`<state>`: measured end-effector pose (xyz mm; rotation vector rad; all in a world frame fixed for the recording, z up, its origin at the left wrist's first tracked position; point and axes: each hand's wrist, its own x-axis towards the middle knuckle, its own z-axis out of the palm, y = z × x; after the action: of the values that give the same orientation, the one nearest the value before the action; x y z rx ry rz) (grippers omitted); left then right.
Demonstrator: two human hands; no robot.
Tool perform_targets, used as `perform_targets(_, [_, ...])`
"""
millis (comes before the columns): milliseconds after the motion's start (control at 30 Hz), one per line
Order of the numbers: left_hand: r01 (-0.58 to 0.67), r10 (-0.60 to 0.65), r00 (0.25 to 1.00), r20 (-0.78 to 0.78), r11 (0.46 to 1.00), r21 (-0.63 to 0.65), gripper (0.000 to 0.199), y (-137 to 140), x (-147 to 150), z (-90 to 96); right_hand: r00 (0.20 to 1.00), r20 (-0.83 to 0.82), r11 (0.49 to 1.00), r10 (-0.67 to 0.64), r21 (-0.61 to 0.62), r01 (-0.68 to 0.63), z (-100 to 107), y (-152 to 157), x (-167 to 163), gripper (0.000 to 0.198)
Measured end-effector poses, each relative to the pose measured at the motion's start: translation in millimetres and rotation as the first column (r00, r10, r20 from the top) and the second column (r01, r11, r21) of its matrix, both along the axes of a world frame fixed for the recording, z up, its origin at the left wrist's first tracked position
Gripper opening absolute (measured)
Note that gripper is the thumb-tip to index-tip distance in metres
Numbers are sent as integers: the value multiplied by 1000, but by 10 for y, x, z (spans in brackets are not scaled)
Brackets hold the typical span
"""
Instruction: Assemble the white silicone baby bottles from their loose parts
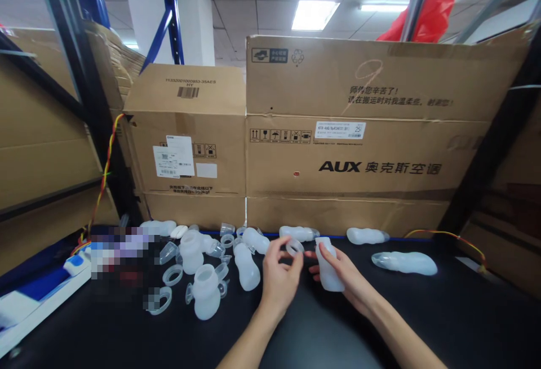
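My left hand (279, 281) pinches a translucent collar ring (295, 247) between thumb and fingers. Beside it, my right hand (344, 274) is wrapped round a frosted white bottle (329, 270), held upright with its open neck at the top. The ring and the bottle are apart, with a small gap between the hands. Just left of my left hand lies a frosted bottle (246, 267) on its side. Behind my hands another capped bottle (298, 234) lies near the cardboard.
Left on the black table stand small wide bottles (207, 296) with handles, among loose rings (172, 275) and clear caps (168, 252). Capped bottles (404, 263) lie at the right. A cardboard wall (346, 189) closes the back; a white tray edge (46, 307) runs along the left.
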<state>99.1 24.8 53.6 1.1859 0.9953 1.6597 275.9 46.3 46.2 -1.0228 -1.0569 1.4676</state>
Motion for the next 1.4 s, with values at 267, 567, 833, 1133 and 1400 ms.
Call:
perform_targets(267, [-204, 191, 973, 130, 975, 92, 105, -35, -73, 93, 992, 79, 994, -101, 50, 97, 7, 27, 37, 52])
perform_targets(567, [68, -72, 996, -45, 994, -90, 50, -26, 31, 6, 975, 222, 952, -33, 303, -36, -65, 61, 18, 62])
perform_targets(833, [122, -86, 980, 181, 972, -199, 73, 180, -260, 171, 347, 704, 784, -620, 565, 255, -158, 377, 783, 48])
perform_targets(1133, [212, -245, 929, -276, 966, -145, 37, 72, 55, -281, -161, 858, 816, -488, 514, 264, -172, 182, 899, 44])
perform_targets(1400, [151, -113, 770, -628, 988, 8, 35, -146, 31, -282, 36, 897, 891, -441, 442, -102, -90, 171, 620, 45])
